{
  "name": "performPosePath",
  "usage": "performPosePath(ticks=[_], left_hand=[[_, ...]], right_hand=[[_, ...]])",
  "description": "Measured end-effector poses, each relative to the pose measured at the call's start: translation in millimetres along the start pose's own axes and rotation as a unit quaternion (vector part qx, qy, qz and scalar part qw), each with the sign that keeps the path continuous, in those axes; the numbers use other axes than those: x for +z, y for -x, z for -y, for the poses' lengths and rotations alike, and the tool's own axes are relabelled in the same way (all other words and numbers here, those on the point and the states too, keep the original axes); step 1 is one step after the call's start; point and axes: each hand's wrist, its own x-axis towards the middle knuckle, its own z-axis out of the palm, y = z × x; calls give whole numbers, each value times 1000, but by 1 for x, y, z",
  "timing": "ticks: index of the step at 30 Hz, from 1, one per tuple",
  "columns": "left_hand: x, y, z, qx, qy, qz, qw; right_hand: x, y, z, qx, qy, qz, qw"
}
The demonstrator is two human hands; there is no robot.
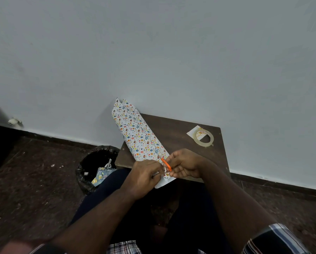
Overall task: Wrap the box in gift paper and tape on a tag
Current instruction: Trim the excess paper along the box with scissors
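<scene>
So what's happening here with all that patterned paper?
A person sits at a small table, working on a long folded sheet of gift paper that lies across it. The right hand holds orange-handled scissors at the paper's near end, while the left hand pinches the paper beside them. A tape roll waits at the table's far corner on a small card. A bin with scraps stands on the floor to the left. No box is in view.

Egg-patterned gift paper point(135, 132), folded long, lying diagonally across table, far end overhanging
</scene>
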Motion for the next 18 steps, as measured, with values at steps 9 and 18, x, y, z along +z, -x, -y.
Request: performPosePath(ticks=[9, 18], left_hand=[[-1, 0, -1, 1, 0, 0, 1000], [-1, -1, -2, 9, -1, 0, 1000]], right_hand=[[2, -3, 4, -8, 5, -4, 1000], [1, -6, 5, -12, 10, -3, 1000]])
